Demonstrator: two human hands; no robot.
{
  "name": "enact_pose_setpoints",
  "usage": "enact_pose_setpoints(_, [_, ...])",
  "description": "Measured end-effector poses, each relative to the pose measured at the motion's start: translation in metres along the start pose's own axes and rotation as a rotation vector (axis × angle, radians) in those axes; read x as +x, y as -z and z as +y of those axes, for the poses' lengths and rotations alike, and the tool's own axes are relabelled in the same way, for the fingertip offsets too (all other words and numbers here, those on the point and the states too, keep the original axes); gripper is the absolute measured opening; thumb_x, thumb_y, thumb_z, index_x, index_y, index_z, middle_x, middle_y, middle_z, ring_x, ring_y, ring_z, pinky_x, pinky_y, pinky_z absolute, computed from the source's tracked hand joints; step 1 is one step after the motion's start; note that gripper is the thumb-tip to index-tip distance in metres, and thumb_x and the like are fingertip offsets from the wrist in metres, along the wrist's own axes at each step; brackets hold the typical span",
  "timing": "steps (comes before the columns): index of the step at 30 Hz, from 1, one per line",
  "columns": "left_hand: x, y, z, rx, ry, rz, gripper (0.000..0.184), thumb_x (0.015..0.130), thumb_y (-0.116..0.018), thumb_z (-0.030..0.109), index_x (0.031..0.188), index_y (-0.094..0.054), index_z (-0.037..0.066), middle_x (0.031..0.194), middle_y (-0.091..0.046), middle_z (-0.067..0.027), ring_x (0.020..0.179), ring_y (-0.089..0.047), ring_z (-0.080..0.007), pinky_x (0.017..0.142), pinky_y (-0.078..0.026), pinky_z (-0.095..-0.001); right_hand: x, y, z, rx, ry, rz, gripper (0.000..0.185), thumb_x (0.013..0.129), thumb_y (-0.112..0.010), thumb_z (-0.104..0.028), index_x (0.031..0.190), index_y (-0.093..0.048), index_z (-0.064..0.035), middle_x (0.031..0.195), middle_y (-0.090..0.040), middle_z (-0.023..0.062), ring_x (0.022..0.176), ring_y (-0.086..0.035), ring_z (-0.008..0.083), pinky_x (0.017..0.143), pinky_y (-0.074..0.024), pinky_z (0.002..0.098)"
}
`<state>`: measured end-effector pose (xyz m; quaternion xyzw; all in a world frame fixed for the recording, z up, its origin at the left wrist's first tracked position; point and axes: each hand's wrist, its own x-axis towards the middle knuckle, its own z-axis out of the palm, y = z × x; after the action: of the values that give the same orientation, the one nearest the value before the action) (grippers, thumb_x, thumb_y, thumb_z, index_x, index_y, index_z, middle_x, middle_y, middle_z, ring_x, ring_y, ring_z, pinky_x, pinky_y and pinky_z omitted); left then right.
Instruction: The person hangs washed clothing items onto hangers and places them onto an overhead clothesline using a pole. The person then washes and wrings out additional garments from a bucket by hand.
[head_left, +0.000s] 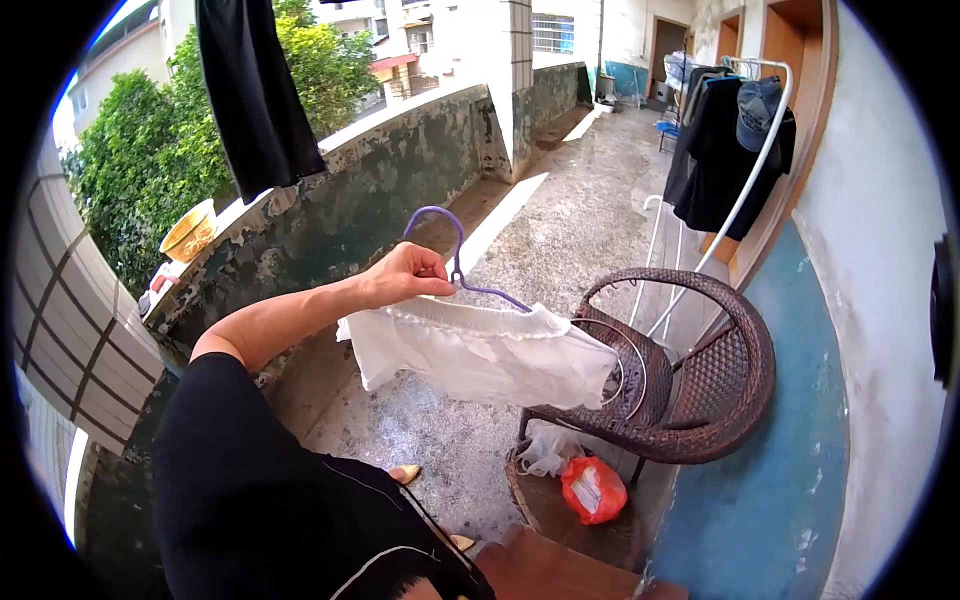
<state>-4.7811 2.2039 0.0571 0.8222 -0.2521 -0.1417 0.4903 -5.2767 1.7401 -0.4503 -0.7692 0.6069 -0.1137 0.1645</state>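
My left hand (405,274) is closed around the neck of a purple clothes hanger (459,240), just below its hook. From the hanger hangs a white garment with a gathered elastic waistband, which looks like a pair of shorts (480,355). The garment is spread sideways, its right end in front of a brown wicker chair (735,395). A thin metal ring (641,372) shows at the chair's seat, partly behind the cloth. My right hand does not show.
Black clothes (735,150) and a cap (758,112) hang on a white rack (775,150) at right. Dark trousers (250,100) hang overhead. A yellow basket (190,232) stands on the peeling balcony wall (400,170). A red plastic bag (594,491) lies below the chair.
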Motion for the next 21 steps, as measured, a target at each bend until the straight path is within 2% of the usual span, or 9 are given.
enact_pose_setpoints(1, [0.005,0.003,-0.007,0.012,0.019,0.001,0.016,0.074,-0.067,0.015,0.068,-0.057,0.005,0.056,-0.047,0.0062,0.049,-0.039,-0.0004,0.044,-0.027,-0.018,-0.009,0.004,-0.009,0.029,0.035,-0.029,0.016,0.071,-0.06,-0.013,0.073,-0.062,0.0026,0.068,-0.059,0.0227,0.067,-0.059,0.036,0.06,-0.0455,0.0419])
enact_pose_setpoints(2, [0.011,0.003,-0.017,0.016,0.027,0.018,0.015,0.075,-0.066,0.016,0.07,-0.058,0.004,0.054,-0.046,0.0064,0.047,-0.035,-0.0004,0.043,-0.024,-0.0189,-0.028,0.048,-0.078,0.065,0.045,-0.074,0.02,0.07,-0.057,-0.012,0.061,-0.059,0.0062,0.059,-0.054,0.0267,0.058,-0.056,0.0406,0.054,-0.0431,0.0452])
enact_pose_setpoints(3, [0.015,-0.003,-0.023,0.025,0.022,0.031,0.016,0.075,-0.066,0.018,0.07,-0.058,0.005,0.054,-0.045,0.0067,0.047,-0.035,-0.0007,0.043,-0.025,-0.0185,-0.019,0.031,-0.079,0.074,0.108,-0.186,0.021,0.069,-0.057,-0.013,0.066,-0.06,0.0077,0.062,-0.054,0.0275,0.063,-0.057,0.0409,0.056,-0.0435,0.0443])
enact_pose_setpoints(8, [0.041,-0.002,-0.066,0.002,0.067,-0.018,0.018,0.076,-0.065,0.021,0.069,-0.058,0.006,0.055,-0.045,0.0068,0.049,-0.036,-0.001,0.043,-0.027,-0.0192,-0.075,0.094,-0.241,0.093,0.292,-0.274,0.018,0.069,-0.056,-0.014,0.063,-0.06,0.0029,0.064,-0.055,0.0255,0.066,-0.056,0.0405,0.06,-0.0436,0.0456])
enact_pose_setpoints(13, [0.06,0.021,-0.076,-0.002,0.054,-0.032,0.017,0.075,-0.065,0.019,0.071,-0.061,0.004,0.056,-0.049,0.0049,0.048,-0.038,-0.002,0.042,-0.028,-0.0195,-0.163,0.165,-0.398,0.147,0.523,-0.358,0.032,0.072,-0.062,-0.03,0.064,-0.06,0.0012,0.063,-0.057,0.0227,0.064,-0.057,0.039,0.059,-0.0445,0.0442])
enact_pose_setpoints(15, [0.06,0.036,-0.071,-0.044,0.029,-0.05,0.014,0.076,-0.065,0.017,0.07,-0.059,0.005,0.053,-0.044,0.0063,0.045,-0.034,-0.0017,0.041,-0.025,-0.0194,-0.184,0.193,-0.446,0.156,0.61,-0.366,0.039,0.074,-0.062,-0.036,0.066,-0.058,0.002,0.062,-0.057,0.0217,0.063,-0.057,0.0383,0.058,-0.0445,0.0431])
enact_pose_setpoints(17, [0.062,0.053,-0.07,-0.064,-0.008,-0.087,0.015,0.077,-0.065,0.018,0.072,-0.06,0.005,0.053,-0.044,0.0071,0.045,-0.033,-0.0012,0.041,-0.024,-0.0196,-0.204,0.227,-0.49,0.325,0.864,-0.343,0.046,0.08,-0.055,-0.043,0.074,-0.054,0.0026,0.059,-0.055,0.0187,0.059,-0.056,0.0362,0.055,-0.0428,0.041])
enact_pose_setpoints(18, [0.061,0.065,-0.064,-0.058,-0.01,-0.112,0.018,0.077,-0.065,0.02,0.072,-0.061,0.002,0.056,-0.047,0.0045,0.051,-0.036,-0.003,0.045,-0.028,-0.0209,-0.214,0.247,-0.514,0.319,0.882,-0.333,0.046,0.08,-0.055,-0.043,0.074,-0.054,0.0026,0.059,-0.055,0.0187,0.059,-0.056,0.0362,0.055,-0.0428,0.041])
enact_pose_setpoints(21, [0.069,0.092,-0.068,-0.07,-0.079,-0.117,0.019,0.077,-0.064,0.019,0.072,-0.062,0.001,0.057,-0.051,0.002,0.052,-0.04,-0.0039,0.046,-0.032,-0.022,-0.235,0.279,-0.58,0.578,0.94,-0.678,0.044,0.089,-0.041,-0.039,0.074,-0.048,0.0018,0.055,-0.048,0.0186,0.051,-0.05,0.0335,0.05,-0.0367,0.0388])
